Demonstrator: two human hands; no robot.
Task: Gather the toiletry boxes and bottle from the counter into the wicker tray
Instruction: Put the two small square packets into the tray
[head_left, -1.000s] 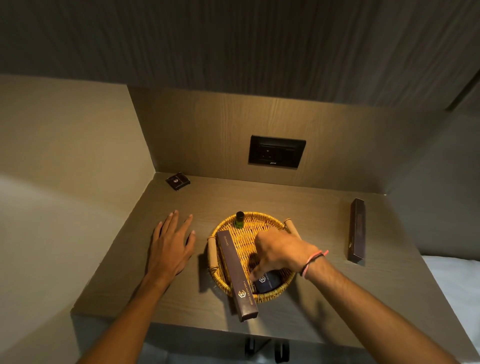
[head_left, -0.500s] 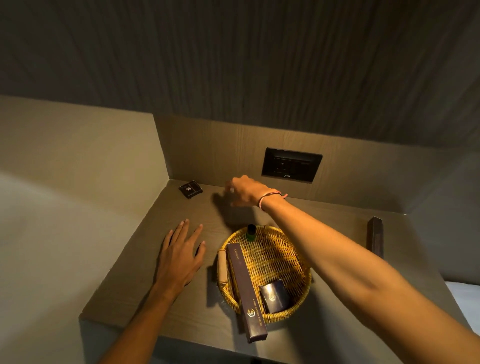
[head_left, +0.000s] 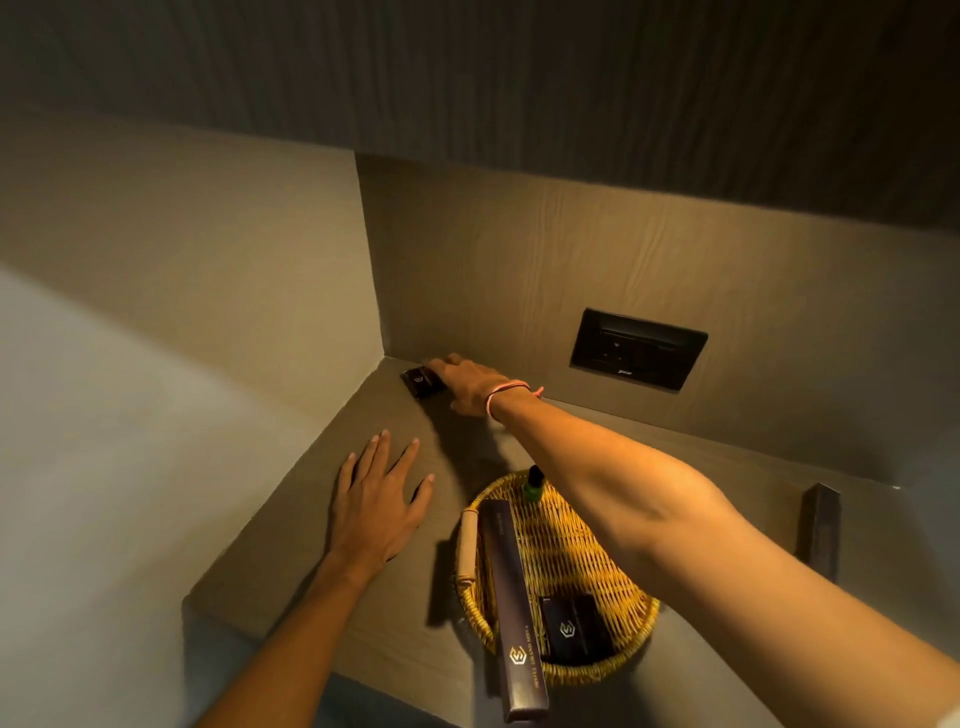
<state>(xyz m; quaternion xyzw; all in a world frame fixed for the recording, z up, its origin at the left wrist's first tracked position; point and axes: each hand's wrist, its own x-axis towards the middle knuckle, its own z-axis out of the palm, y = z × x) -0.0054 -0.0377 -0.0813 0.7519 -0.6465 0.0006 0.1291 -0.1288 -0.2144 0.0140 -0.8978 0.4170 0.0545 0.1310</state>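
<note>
**Reaching for the small box in the far corner**

Our right hand stretches across the brown wood-grain counter to the small dark square box with a pale logo, which lies flat in the back left corner, close to both walls. The fingers rest on its near edge; we cannot tell whether they have closed around it yet. Our left hand lies flat on the counter with fingers spread, holding nothing, just left of the round yellow wicker tray.

The tray already holds a long dark purple carton leaning over its front rim, a second small dark box and a little green bottle. Another long dark box waits on the counter at the far right.

To do this well, we should pinch the corner box by its two side edges, lift it clear, and carry it back high enough that the forearm misses the upright bottle.
</note>
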